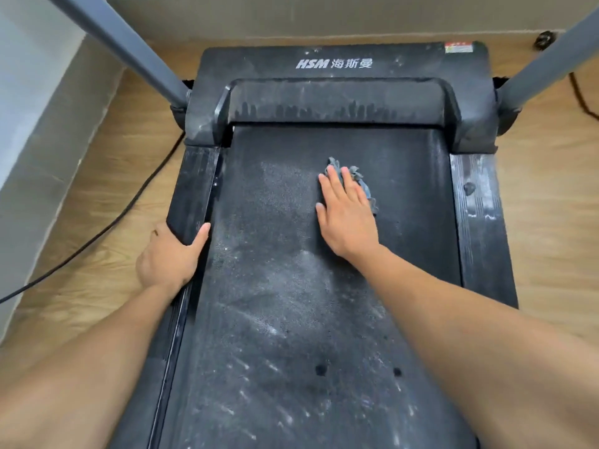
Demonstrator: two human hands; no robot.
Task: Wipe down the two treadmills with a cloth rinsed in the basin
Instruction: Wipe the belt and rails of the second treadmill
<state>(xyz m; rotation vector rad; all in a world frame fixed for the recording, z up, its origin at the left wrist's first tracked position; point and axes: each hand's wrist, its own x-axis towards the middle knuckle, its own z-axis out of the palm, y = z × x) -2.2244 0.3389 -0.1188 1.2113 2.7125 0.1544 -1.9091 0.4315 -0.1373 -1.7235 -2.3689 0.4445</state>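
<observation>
A black treadmill (327,92) fills the view, its dusty belt (275,286) running toward me. My right hand (346,215) lies flat with straight fingers on a crumpled grey cloth (356,176), pressing it onto the upper middle of the belt. The cloth shows only past the fingertips and along the hand's right edge. My left hand (170,254) grips the treadmill's left side rail (191,196), thumb on top and fingers curled over the outer edge. The belt looks darker around the cloth and pale with dust toward the left and near end.
Two grey uprights (129,43) (551,66) rise from the motor cover's corners. A black cable (97,234) runs across the wooden floor (107,150) on the left beside a pale wall (39,124). Another cable (583,102) and a small dark object (546,38) lie at the right.
</observation>
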